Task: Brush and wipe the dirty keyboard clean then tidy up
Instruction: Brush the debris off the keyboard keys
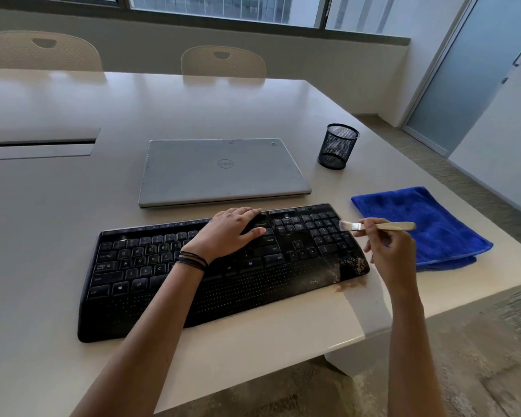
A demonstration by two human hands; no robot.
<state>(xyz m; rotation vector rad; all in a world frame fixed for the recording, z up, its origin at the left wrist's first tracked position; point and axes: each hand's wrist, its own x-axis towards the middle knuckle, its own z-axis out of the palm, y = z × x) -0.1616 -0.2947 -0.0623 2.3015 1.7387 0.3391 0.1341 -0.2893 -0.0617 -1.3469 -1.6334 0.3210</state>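
Toward the near right of the desk [253, 109], the keyboard [151, 299] lies just left of the blue cloth [424, 224], left hand [232, 228] spread flat on its keys, right hand [388, 245] pinching the brush [376, 226] by the numpad, where a hard flick could scatter the crumbs [351, 263] floorward, and grit between keys is hard to make out.

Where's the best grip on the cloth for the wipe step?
Probably pinch the cloth at its thick near edge, from above on the keyboard side: it lies flat and folded, layers showing there, beside the right hand, which holds the brush.
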